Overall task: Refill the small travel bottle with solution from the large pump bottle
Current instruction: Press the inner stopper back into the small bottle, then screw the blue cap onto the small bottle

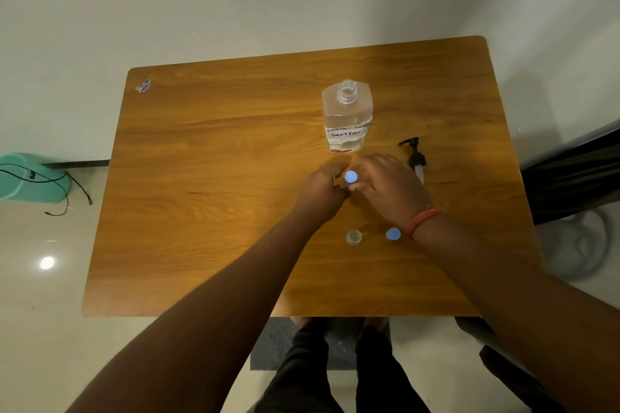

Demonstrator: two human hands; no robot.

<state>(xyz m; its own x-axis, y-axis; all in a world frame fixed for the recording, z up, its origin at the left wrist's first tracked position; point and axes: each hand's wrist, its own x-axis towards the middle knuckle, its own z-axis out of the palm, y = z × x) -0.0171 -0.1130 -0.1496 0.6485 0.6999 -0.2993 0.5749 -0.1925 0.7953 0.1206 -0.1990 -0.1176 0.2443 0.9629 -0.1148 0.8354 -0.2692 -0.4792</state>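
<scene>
On the wooden table (208, 178) – set against a pale wall – a blue-capped travel bottle (351, 177) is gripped by the left hand (323, 189) and right hand (389, 188) just before the uncapped large bottle (347, 117), pump (415, 157) beside it

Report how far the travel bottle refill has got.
Done: the pump is off and lying on the table, so the large bottle stands open. In hand: both hands, left hand and right hand, hold a blue-capped small bottle. Left: an uncapped small bottle beside a loose blue cap; fill levels can't be seen.

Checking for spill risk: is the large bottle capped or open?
Open: the large bottle stands upright with bare threaded neck; its pump lies on the table beside it.
</scene>
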